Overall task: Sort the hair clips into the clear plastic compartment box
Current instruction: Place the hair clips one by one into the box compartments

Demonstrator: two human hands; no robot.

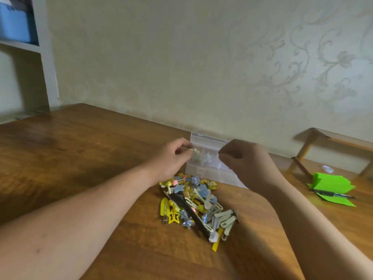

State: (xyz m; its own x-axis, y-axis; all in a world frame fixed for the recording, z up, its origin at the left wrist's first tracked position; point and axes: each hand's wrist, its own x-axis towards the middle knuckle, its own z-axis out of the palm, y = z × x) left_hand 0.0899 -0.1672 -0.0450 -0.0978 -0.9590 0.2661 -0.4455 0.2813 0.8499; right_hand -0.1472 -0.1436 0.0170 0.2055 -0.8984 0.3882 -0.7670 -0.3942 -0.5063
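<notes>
Over box [203,141] | left grip [171,156] pinches clip [191,150], apparently | right grip [242,158] curled, unclear

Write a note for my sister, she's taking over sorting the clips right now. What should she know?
Left hand: over the clear box, pinching a small clip above a back compartment.
Right hand: curled over the box's right side; I cannot tell if it holds anything.
Box: open, by the wall on the wooden table.
Done: a few clips seem to sit in the back compartments.
Left: the big pile of clips in front of the box.
</notes>
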